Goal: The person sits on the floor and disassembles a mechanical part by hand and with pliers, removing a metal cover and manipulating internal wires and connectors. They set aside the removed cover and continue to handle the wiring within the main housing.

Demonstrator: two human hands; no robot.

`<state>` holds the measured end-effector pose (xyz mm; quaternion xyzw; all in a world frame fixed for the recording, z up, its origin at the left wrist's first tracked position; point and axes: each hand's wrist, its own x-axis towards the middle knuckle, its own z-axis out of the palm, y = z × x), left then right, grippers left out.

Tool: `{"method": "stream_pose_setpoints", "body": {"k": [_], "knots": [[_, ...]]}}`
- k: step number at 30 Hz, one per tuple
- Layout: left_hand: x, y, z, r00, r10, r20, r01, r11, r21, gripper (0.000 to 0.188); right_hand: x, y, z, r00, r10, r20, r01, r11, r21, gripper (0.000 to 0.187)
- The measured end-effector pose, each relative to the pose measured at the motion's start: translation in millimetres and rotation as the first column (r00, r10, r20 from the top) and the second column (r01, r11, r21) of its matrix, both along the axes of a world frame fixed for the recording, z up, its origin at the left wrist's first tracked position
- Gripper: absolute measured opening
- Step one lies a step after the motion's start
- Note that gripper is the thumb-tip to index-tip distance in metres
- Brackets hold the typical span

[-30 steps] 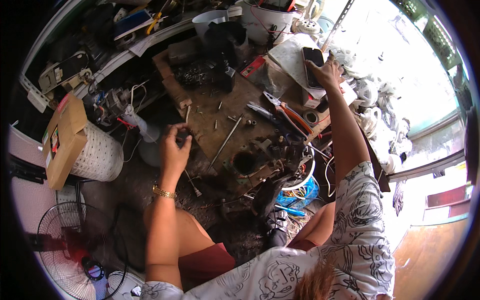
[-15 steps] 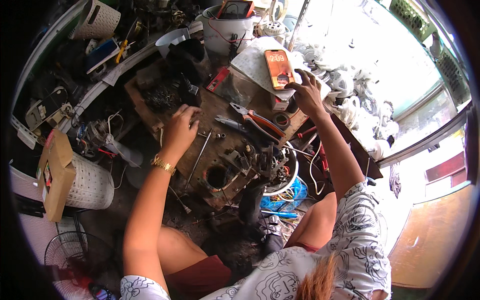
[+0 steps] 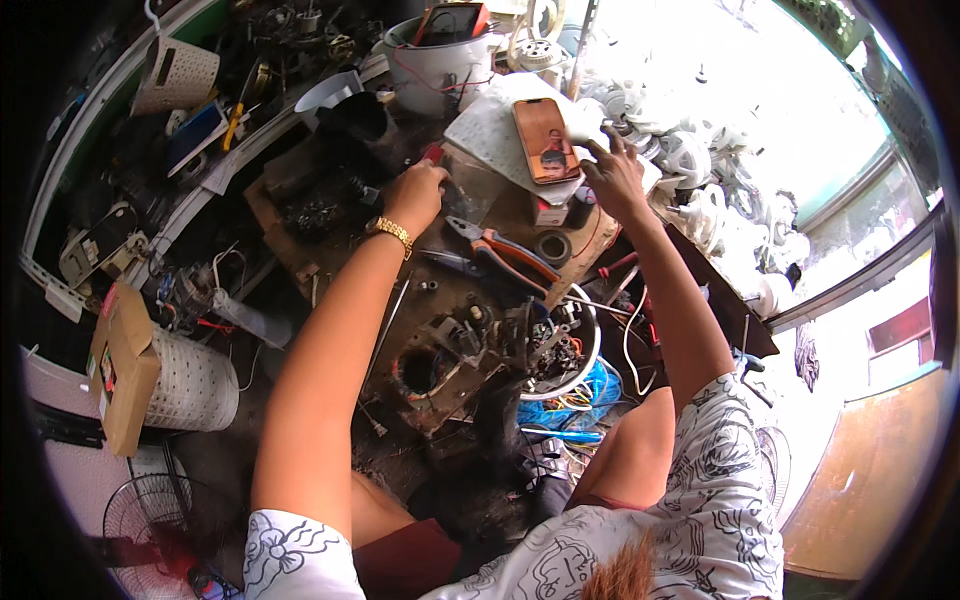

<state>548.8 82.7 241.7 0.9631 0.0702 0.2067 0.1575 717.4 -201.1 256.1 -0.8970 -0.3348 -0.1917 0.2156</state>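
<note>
Partly hidden, a red item (image 3: 433, 154) sits by the left hand (image 3: 416, 195), whose grip cannot be told. The right hand (image 3: 617, 180) is spread beside a lit phone (image 3: 543, 135).

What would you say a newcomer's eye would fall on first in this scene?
Probably the lit phone, bright orange-brown, lying on a pale slab at the far side of the bench, with the right hand close by its right edge. Next might come the heap of white parts beyond that hand, at the right, and the orange-handled pliers near the middle of the cluttered bench.
</note>
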Motion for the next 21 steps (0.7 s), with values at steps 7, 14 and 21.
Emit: {"method": "stream_pose_setpoints", "body": {"k": [7,14,21], "knots": [[27,-4,-15,0.967,0.194,-0.167,-0.163,0.97,0.183,0.023,2,0,10,0.999,0.024,-0.026,-0.027,0.992,-0.127,0.04],[26,0,-23,0.989,0.119,-0.082,-0.103,0.979,0.177,0.03,0,22,19,0.996,0.014,-0.084,-0.03,0.981,-0.19,0.041],[41,7,-8,0.965,0.087,-0.249,-0.01,0.956,0.294,0.025,-8,27,24,0.999,0.036,-0.018,-0.039,0.984,-0.175,0.038]]}}
